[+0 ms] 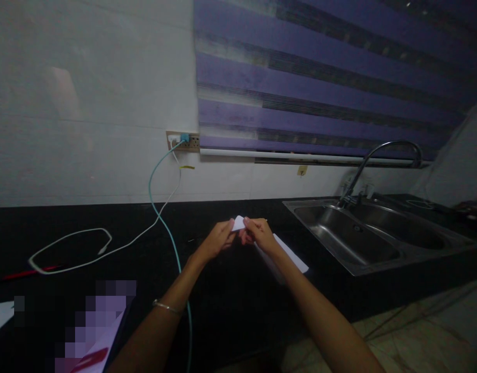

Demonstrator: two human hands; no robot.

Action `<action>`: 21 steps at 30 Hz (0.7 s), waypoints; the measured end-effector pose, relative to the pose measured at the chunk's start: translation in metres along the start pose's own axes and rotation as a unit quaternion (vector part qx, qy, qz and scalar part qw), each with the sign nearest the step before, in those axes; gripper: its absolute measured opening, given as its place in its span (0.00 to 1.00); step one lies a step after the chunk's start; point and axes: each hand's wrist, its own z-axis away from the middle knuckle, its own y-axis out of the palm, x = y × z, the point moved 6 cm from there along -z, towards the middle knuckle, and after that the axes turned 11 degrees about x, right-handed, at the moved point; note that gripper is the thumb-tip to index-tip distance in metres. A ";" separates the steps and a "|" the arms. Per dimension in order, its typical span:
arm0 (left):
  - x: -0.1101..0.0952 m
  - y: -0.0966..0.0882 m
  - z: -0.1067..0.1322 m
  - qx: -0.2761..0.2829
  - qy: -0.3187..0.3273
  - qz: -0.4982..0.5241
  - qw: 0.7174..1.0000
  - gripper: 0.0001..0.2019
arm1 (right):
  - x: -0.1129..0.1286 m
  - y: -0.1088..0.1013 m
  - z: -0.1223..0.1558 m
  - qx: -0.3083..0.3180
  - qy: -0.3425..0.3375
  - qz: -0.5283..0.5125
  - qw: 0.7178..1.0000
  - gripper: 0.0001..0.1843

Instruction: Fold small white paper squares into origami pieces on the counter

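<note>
- The left grip [221, 235] pinches the left edge of a small white piece [239, 223].
- The right grip [262, 235] pinches its opposite edge; the small white piece spans the gap between both grips.
- A white sheet [292, 255] lies on the bench [238, 316], right of the right grip, partly hidden.
- A teal cable [170, 234] runs left of the left grip; a sink [327, 221] is set well right of the right grip.

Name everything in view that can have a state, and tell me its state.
Left hand, pinching
Right hand, pinching
Small white piece, held by both hands
White sheet, lying partly hidden
Blind, lowered
White cable, plugged in, one end loose
Teal cable, plugged in
Sink, uncovered
Faucet, no flow visible
Bracelet, worn
</note>
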 end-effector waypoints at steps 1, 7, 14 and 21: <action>-0.002 -0.002 0.001 -0.012 0.006 -0.019 1.000 0.26 | -0.001 0.000 0.000 0.002 0.001 -0.002 1.000 0.32; -0.016 0.000 0.003 -0.041 0.007 -0.101 0.994 0.27 | -0.006 0.000 0.000 0.001 0.002 0.004 1.000 0.32; -0.005 0.004 -0.003 -0.017 0.016 0.029 0.999 0.25 | 0.003 -0.004 0.001 -0.060 -0.015 0.003 0.998 0.23; 0.004 0.001 -0.004 0.024 0.018 0.087 0.996 0.26 | 0.004 -0.004 -0.001 -0.081 -0.039 -0.043 0.995 0.22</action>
